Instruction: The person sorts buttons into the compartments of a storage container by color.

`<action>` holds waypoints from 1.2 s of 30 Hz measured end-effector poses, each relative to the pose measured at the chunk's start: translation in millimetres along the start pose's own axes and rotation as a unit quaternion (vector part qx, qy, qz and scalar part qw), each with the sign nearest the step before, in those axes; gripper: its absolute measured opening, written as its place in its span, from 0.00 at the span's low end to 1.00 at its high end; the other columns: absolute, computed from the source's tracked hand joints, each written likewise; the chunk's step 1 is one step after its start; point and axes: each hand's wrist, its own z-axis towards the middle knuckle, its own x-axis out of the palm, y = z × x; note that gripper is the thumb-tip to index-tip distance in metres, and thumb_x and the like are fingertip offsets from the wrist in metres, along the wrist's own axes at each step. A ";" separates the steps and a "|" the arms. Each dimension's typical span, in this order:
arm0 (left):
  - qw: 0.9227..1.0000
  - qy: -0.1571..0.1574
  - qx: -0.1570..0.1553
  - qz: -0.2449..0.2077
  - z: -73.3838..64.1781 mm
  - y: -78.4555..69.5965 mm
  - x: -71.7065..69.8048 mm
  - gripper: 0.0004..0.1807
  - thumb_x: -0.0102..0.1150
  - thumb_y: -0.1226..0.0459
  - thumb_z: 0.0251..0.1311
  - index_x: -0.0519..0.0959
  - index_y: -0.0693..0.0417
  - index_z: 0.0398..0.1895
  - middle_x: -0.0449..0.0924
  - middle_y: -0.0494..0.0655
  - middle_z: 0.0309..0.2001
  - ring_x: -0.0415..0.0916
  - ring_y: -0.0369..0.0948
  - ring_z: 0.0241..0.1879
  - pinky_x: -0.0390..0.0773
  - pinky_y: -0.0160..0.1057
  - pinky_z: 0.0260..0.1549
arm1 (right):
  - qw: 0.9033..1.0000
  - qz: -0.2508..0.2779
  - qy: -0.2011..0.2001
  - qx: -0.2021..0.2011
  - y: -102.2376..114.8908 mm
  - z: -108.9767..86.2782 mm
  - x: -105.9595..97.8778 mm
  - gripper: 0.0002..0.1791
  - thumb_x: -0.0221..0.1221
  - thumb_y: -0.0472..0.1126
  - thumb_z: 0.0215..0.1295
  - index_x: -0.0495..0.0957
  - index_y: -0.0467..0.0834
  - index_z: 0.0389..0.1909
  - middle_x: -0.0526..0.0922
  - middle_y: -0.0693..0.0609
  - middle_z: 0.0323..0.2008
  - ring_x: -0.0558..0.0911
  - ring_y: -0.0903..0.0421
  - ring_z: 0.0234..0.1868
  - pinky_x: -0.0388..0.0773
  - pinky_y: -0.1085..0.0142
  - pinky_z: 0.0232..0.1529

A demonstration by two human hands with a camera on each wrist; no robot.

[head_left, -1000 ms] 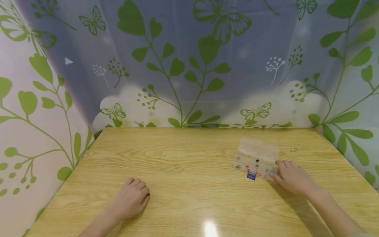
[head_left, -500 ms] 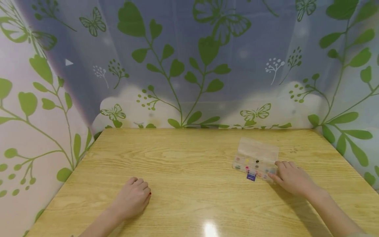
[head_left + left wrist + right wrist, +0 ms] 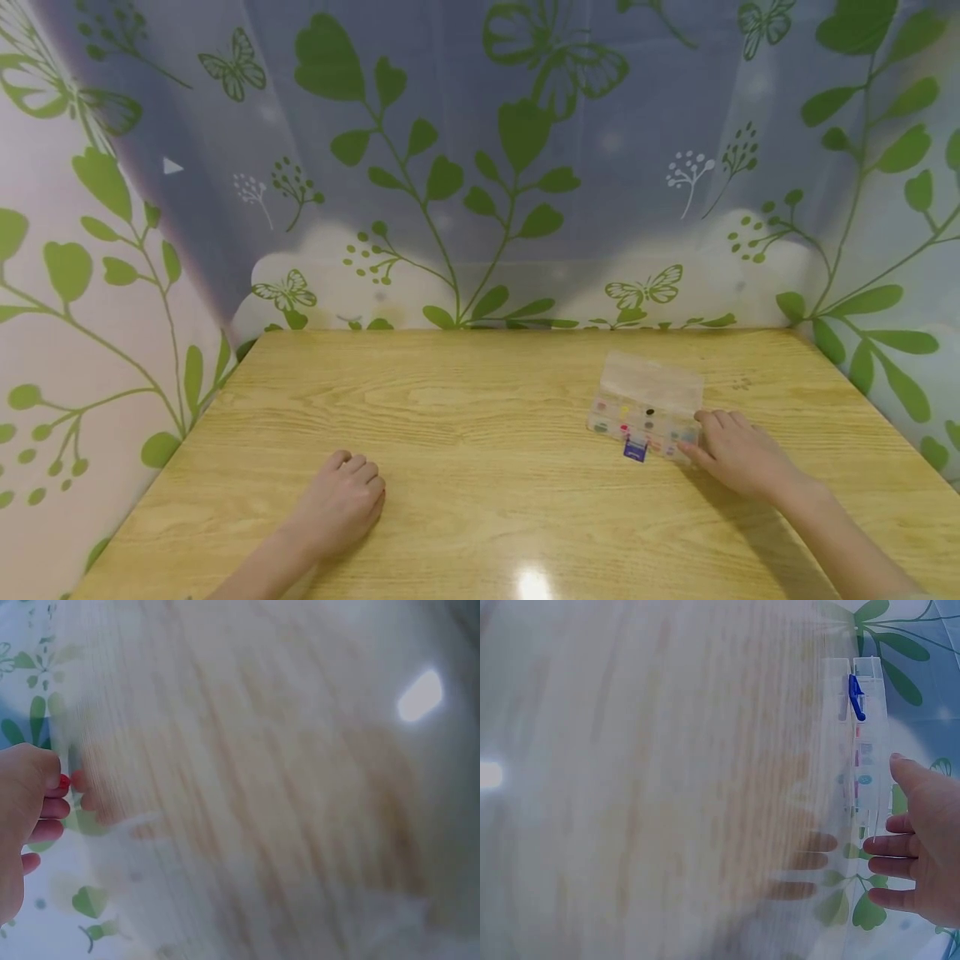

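My left hand is low over the table's left half, fingers curled. In the left wrist view, its thumb and forefinger pinch a small red piece, too small to identify. To the right, a clear plastic compartment box lies with its lid raised at the back. Small coloured pieces sit in its compartments, and a blue latch hangs at the front. At the box's right end is my right hand, its thumb by the front corner and the other fingers fairly straight along the end.
The wooden table runs back to a curtain printed with green leaves and butterflies. Similar cloth hangs at both sides. A faint mark shows on the tabletop behind the right hand.
My left hand has shifted slightly right and turned a little, so less of the red piece shows. The right hand stays at the box. The head view has tilted up slightly.
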 end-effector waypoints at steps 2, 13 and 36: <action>1.000 -0.003 -0.001 -0.002 -0.5 0.0 0.6 0.06 0.64 0.64 0.46 0.77 0.54 0.18 0.75 0.43 0.22 0.71 0.41 0.25 0.73 0.45 0.35 | 1.000 0.001 -0.002 -0.002 0.1 0.1 0.2 0.35 0.48 0.57 0.67 0.66 0.25 0.53 0.73 0.30 0.47 0.71 0.32 0.49 0.68 0.39 0.43; 1.000 -0.013 -0.002 -0.009 4.6 1.7 1.9 0.04 0.59 0.64 0.48 0.77 0.55 0.22 0.76 0.45 0.27 0.73 0.43 0.29 0.73 0.47 0.39 | 1.000 0.004 -0.002 0.002 -0.6 0.4 0.3 0.35 0.49 0.56 0.67 0.67 0.25 0.53 0.74 0.30 0.47 0.71 0.32 0.49 0.69 0.40 0.42; 1.000 -0.028 0.004 0.009 24.7 5.8 -1.2 0.09 0.46 0.62 0.50 0.75 0.56 0.23 0.75 0.48 0.29 0.73 0.45 0.32 0.73 0.48 0.40 | 1.000 0.013 0.006 0.009 0.8 0.9 -0.4 0.36 0.48 0.58 0.67 0.66 0.26 0.54 0.72 0.29 0.49 0.70 0.31 0.50 0.68 0.38 0.43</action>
